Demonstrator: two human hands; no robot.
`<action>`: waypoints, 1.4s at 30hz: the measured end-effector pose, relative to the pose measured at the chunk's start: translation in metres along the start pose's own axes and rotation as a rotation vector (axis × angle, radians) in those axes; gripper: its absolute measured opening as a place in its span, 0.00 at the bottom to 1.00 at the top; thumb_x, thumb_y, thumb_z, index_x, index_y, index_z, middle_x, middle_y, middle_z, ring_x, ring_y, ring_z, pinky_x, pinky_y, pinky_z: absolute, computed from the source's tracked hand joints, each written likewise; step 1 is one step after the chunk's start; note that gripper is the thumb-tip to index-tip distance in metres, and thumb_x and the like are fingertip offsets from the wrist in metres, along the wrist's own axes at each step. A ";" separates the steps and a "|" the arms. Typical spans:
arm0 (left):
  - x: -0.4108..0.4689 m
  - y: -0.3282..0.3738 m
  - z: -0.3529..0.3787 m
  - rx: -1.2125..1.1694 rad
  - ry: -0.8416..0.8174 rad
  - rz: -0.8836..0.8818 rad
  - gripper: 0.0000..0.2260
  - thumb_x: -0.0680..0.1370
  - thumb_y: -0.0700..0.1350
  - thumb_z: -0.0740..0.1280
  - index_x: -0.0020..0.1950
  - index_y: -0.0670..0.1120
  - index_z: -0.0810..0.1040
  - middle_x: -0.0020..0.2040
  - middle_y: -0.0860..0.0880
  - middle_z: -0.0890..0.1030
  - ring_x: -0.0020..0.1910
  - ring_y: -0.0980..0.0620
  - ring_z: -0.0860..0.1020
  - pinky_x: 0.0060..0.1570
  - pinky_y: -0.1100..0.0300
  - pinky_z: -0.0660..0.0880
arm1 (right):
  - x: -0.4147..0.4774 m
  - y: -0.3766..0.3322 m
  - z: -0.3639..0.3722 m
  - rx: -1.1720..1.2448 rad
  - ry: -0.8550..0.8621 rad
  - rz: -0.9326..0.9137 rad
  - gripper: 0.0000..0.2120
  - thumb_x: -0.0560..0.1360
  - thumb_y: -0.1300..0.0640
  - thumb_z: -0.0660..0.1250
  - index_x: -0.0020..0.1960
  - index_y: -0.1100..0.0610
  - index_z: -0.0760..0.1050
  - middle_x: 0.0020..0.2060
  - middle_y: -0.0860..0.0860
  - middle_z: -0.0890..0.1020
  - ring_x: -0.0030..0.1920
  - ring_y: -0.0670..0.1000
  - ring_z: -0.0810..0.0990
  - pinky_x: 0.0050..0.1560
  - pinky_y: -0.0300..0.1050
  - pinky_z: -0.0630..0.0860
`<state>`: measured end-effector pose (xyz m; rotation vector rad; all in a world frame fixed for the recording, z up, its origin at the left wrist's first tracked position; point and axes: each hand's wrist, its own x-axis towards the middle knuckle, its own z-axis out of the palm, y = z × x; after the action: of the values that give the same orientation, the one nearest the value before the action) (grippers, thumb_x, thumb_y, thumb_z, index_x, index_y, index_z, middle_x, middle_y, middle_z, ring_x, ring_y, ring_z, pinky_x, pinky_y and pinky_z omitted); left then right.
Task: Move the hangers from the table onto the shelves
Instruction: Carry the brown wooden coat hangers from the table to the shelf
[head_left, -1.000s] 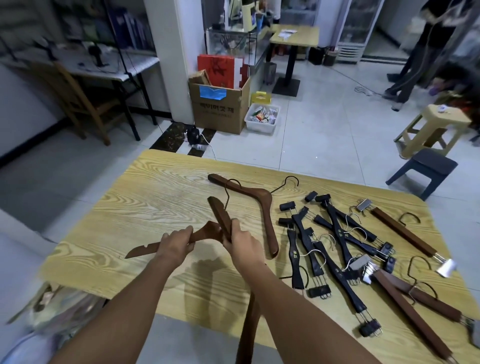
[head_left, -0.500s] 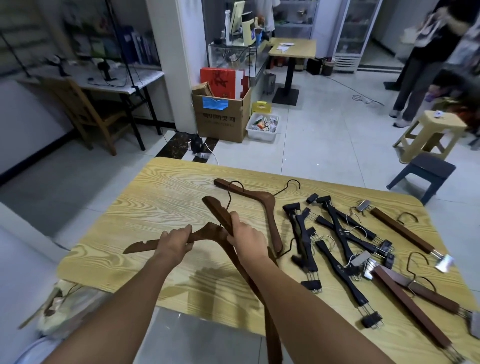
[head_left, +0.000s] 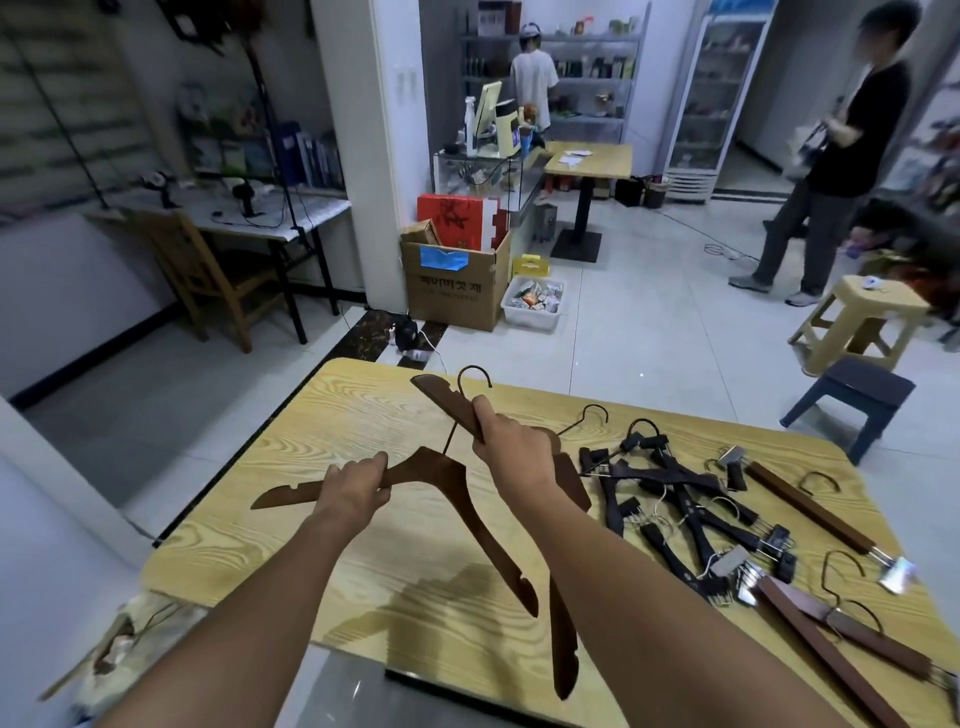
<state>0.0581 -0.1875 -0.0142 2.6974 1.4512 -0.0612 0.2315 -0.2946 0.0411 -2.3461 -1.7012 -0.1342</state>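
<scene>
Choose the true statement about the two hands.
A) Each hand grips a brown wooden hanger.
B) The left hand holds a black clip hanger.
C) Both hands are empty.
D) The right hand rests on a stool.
A: the left hand grips one brown wooden hanger and the right hand grips a second brown hanger, while the black clip hangers lie on the table.

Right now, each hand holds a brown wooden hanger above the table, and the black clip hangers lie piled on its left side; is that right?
Not quite. The head view shows the black clip hangers piled on the right side of the table, not the left. Otherwise yes: the left hand holds one brown wooden hanger and the right hand a second hanger.
</scene>
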 end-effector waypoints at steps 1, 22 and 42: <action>0.000 -0.002 -0.005 0.007 0.008 -0.004 0.07 0.79 0.46 0.60 0.47 0.48 0.61 0.52 0.47 0.79 0.55 0.45 0.76 0.57 0.53 0.66 | 0.002 0.000 -0.005 -0.004 -0.001 0.000 0.15 0.81 0.57 0.56 0.66 0.55 0.61 0.47 0.53 0.81 0.37 0.58 0.74 0.35 0.46 0.65; -0.032 -0.053 -0.136 0.081 0.226 -0.159 0.09 0.79 0.52 0.61 0.49 0.47 0.67 0.52 0.46 0.81 0.54 0.44 0.78 0.50 0.54 0.70 | 0.050 -0.056 -0.118 -0.086 0.130 -0.305 0.14 0.81 0.48 0.58 0.59 0.56 0.64 0.45 0.53 0.82 0.41 0.56 0.82 0.37 0.48 0.75; -0.162 -0.111 -0.208 0.106 0.387 -0.633 0.07 0.79 0.49 0.60 0.51 0.46 0.68 0.48 0.44 0.80 0.48 0.43 0.78 0.46 0.54 0.70 | 0.078 -0.157 -0.175 0.018 0.190 -0.831 0.11 0.80 0.53 0.59 0.57 0.58 0.64 0.46 0.57 0.82 0.37 0.60 0.75 0.33 0.46 0.64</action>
<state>-0.1243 -0.2431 0.1989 2.2861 2.4220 0.3748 0.1199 -0.2191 0.2486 -1.4096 -2.4200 -0.4564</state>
